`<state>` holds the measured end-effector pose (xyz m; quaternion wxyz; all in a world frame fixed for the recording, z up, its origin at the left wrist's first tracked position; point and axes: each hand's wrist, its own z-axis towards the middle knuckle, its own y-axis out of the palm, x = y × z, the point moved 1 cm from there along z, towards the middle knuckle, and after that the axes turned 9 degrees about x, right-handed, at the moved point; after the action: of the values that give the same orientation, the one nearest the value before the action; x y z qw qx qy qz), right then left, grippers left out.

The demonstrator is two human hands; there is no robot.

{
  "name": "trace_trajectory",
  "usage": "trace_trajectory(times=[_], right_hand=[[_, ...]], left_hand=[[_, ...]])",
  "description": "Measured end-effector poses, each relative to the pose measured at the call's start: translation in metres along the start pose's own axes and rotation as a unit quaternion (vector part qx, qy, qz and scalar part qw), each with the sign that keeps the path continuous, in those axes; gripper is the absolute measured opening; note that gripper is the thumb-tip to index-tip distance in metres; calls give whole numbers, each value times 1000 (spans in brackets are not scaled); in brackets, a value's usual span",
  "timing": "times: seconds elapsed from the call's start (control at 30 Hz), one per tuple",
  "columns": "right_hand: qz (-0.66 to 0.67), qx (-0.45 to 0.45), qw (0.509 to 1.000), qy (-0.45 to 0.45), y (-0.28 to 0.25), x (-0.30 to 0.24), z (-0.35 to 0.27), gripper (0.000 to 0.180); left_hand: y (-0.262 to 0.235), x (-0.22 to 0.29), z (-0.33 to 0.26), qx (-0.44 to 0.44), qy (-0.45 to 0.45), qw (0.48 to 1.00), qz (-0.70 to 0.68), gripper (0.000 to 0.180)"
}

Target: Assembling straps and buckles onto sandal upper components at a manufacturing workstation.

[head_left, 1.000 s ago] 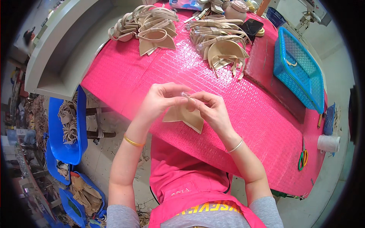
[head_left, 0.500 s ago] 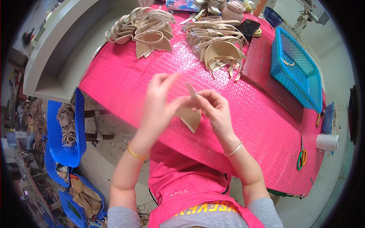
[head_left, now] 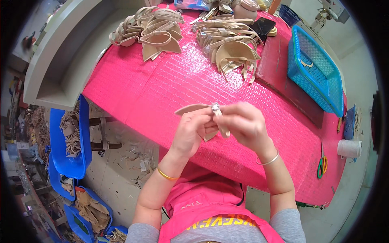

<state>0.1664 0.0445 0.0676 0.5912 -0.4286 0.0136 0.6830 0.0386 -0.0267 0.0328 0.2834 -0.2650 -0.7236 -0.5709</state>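
Observation:
In front of my body, over the near part of the pink table, both hands meet at a beige strap (head_left: 224, 130) with a small silver buckle (head_left: 215, 107). My left hand (head_left: 189, 131) has its fingers closed around the buckle end. My right hand (head_left: 245, 121), slightly blurred, pinches the strap from the other side. A curved beige leather piece (head_left: 192, 108) sticks out behind my left fingers, and its lower tip shows below them. Whether the strap is joined to that piece is hidden by my fingers.
Piles of beige strapped pieces lie at far left (head_left: 160, 38) and far centre (head_left: 233, 50). A turquoise basket (head_left: 293, 67) stands on a dark red board (head_left: 279, 77) at right. Green-and-orange scissors (head_left: 321, 167) and a white thread spool (head_left: 349, 149) sit near the right edge. Blue bins (head_left: 84, 133) stand at left.
My left hand has come down and right to the strap, its fingers now closed. My right hand has moved slightly right. The buckle now shows, and the leather piece has turned.

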Motion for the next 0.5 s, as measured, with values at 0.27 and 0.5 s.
trace_trajectory(times=[0.27, 0.5], right_hand=[[-119, 35, 982, -146, 4, -2, -27, 27], [-97, 47, 984, -143, 6, -1, -29, 28]], left_hand=[[6, -4, -6, 97, 27, 994, 51, 26], [3, -1, -6, 100, 34, 994, 43, 25]])
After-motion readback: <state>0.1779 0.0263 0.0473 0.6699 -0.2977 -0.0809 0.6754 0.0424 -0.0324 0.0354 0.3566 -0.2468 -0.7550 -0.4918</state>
